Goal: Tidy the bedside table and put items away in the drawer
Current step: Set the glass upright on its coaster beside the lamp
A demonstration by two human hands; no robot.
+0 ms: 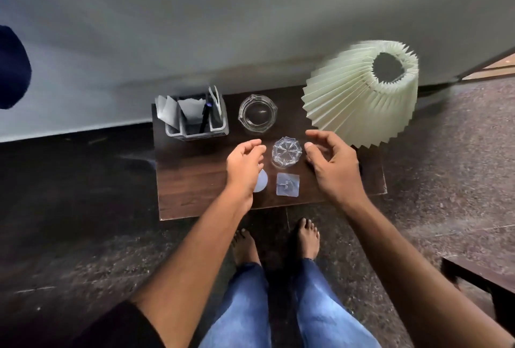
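now hovering either side of the faceted glass (286, 151) on the table (195, 180): left hand (245, 166) and right hand (333, 165), both grips spread, holding nothing.

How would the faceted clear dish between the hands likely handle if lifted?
The faceted dish looks like rigid glass or clear plastic, probably breakable. Its smooth, shiny surface may be slippery. Sitting low and wide on the table, it seems unlikely to tip.

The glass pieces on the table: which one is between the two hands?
The faceted, star-patterned glass, flanked by the left hand and right hand. The round smooth glass dish stands farther back, beyond the fingertips.
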